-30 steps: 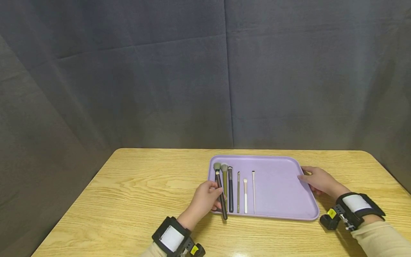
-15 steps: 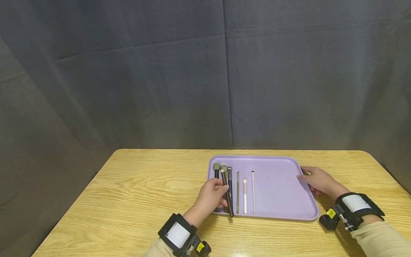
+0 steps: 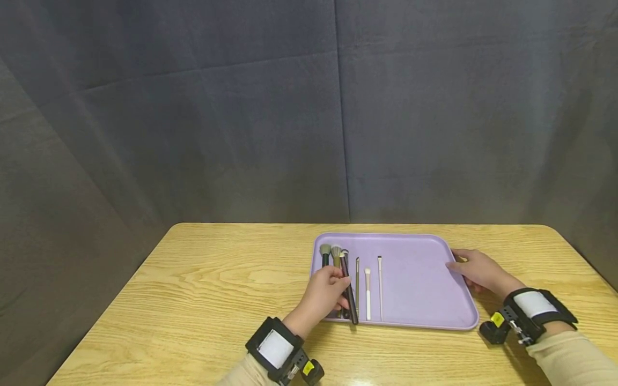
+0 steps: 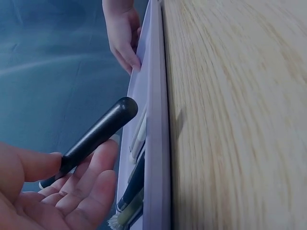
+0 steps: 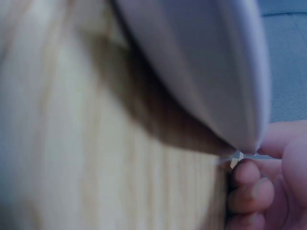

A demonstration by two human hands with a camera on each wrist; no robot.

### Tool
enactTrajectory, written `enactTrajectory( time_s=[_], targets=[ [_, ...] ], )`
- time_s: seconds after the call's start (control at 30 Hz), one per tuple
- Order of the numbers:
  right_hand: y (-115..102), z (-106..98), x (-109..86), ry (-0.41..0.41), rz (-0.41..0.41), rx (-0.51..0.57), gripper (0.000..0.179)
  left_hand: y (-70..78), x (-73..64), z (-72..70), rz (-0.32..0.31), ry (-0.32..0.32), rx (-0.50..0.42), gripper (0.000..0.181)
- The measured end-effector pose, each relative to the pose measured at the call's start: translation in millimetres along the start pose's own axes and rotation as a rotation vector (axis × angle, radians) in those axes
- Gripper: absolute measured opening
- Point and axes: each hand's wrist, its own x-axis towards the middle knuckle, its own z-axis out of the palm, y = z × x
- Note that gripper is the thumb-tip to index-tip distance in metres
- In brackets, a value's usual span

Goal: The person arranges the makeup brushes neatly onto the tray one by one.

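My left hand (image 3: 322,294) pinches a dark-handled makeup brush (image 3: 353,310) between thumb and fingers, over the left part of a lilac tray (image 3: 420,279). The handle (image 4: 98,134) slants above the tray's near rim in the left wrist view. Beneath and beside this hand lie a green-bristled brush (image 3: 325,250), a fluffy brush (image 3: 336,251) and another dark brush, partly covered. Farther right in the tray rest a thin olive brush (image 3: 357,281), a short white brush (image 3: 368,295) and a slim pale brush (image 3: 380,284). My right hand (image 3: 482,272) grips the tray's right rim, thumb on top, fingers underneath.
The tray stands on a wood-grain table (image 3: 217,284), right of its middle. A dark grey curtain (image 3: 241,134) hangs behind the table's far edge. Each wrist wears a black strap with a small camera, such as the right wrist camera (image 3: 494,329).
My left hand has carried the dark-handled brush to the right, from over the green-bristled brush to over the other dark brush. The right hand has stayed at the tray's rim.
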Motion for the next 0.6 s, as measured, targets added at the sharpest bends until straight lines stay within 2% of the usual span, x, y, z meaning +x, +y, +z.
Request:
enactTrajectory(
  time_s=[0.37, 0.6],
  targets=[
    [-1.1, -0.3, -0.1, -0.004, 0.004, 0.009, 0.064, -0.3, 4.8, 6.4, 0.001, 0.0, 0.023, 0.013],
    [-0.5, 0.9, 0.0, -0.004, 0.004, 0.011, 0.065, 0.7, 7.3, 10.8, -0.019, 0.001, 0.012, 0.012]
  ],
)
